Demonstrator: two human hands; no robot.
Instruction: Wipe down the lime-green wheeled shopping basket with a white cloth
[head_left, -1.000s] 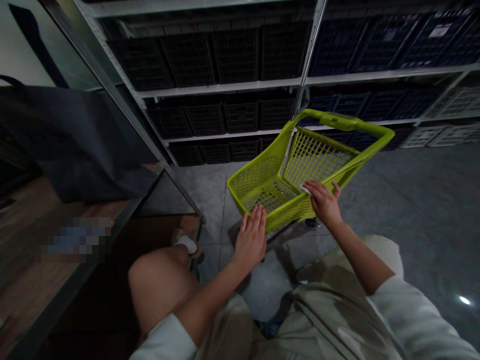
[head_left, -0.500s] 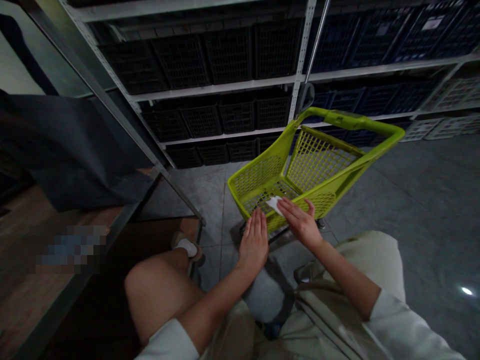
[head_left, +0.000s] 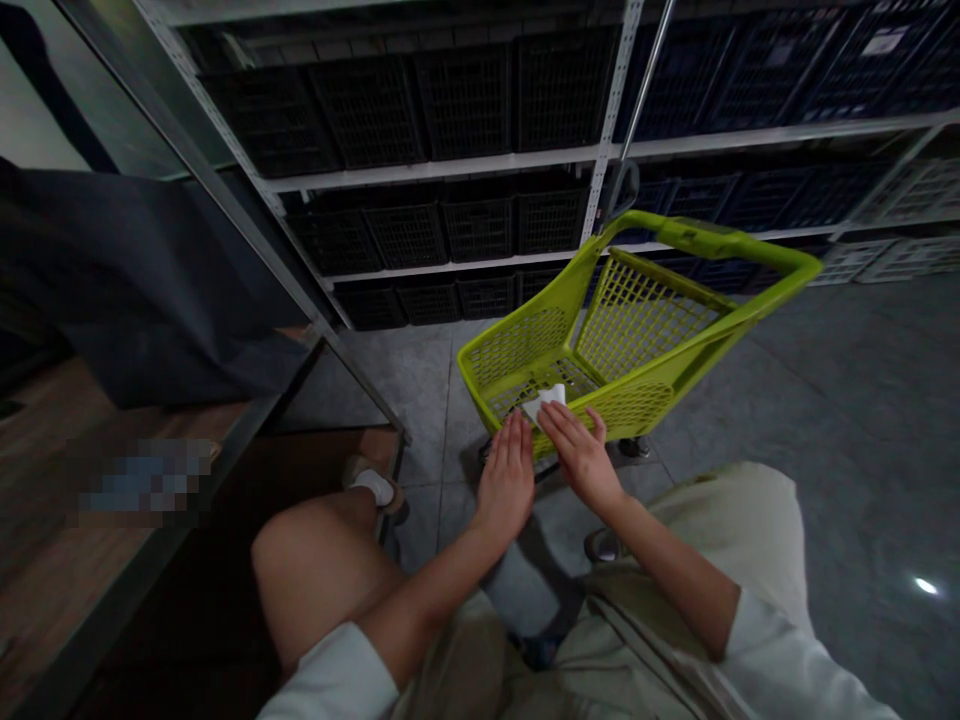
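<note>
A lime-green shopping cart (head_left: 667,395) stands in front of me, its mesh basket facing up and its handle toward the upper right. My left hand (head_left: 506,480) is at the near corner of the basket rim, fingers straight and side by side; its thumb is hidden. Beside it, my right hand (head_left: 581,460) has a white cloth or tissue (head_left: 553,394) under its fingertips at the near rim, with the thumb raised apart. The white piece sticks out past the fingers over the basket. How the fingers grip it underneath is hidden.
Behind the cart, white metal shelves (head_left: 420,172) carry rows of black crates (head_left: 461,105) and blue crates (head_left: 757,85). At left is a wooden-topped table (head_left: 45,440) with a metal frame and a dark cloth (head_left: 172,290). A metal pole (head_left: 645,90) leans near the shelves.
My right hand has moved slightly left along the rim, closer to my left hand, and more of the white piece shows. My left hand stays nearly in place.
</note>
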